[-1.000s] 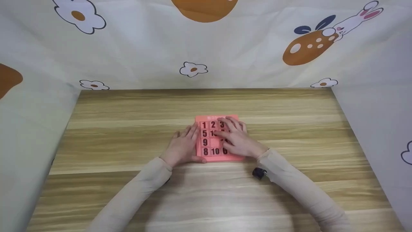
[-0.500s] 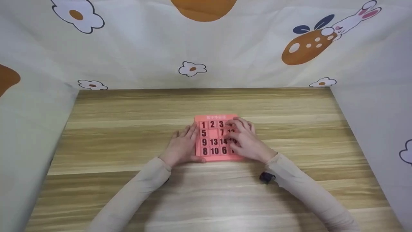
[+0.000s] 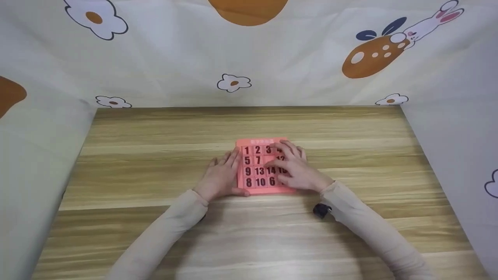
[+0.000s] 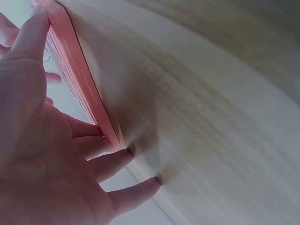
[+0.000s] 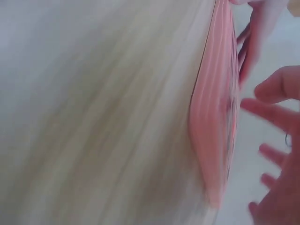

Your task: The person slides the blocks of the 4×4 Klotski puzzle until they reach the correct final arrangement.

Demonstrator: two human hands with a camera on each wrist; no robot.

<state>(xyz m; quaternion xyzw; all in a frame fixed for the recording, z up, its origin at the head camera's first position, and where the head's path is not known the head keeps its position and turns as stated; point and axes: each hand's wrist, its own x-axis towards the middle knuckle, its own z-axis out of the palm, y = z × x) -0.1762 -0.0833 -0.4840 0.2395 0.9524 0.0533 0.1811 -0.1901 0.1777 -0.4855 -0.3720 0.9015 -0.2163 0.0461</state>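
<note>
A pink number slide puzzle (image 3: 268,191) lies flat on the wooden table. Its tiles read 1, 2, 3 along the top, then 5 and 7, with an open slot beside the 7 tile (image 3: 258,160). My left hand (image 3: 220,179) rests along the puzzle's left side, fingers fairly straight, thumb at the near left corner; fingertips touch the table in the left wrist view. Over the right columns is my right hand (image 3: 298,171), fingers spread and slightly bent, index fingertip at the slot. It partly covers the 4, 12 and 15 tiles. In the right wrist view, the puzzle's pink edge (image 5: 208,112) shows.
The wooden tabletop (image 3: 155,155) surrounds the puzzle. A pale cloth with flower and carrot prints (image 3: 175,58) hangs behind it, and plain pale panels stand at both sides. A small black device (image 3: 321,210) hangs below the right wrist.
The 13 tile slid down one row, then the 7 tile slid left, so the slot moved up and then right. My right hand shifted right, then its index finger slightly left. My left hand stayed put.
</note>
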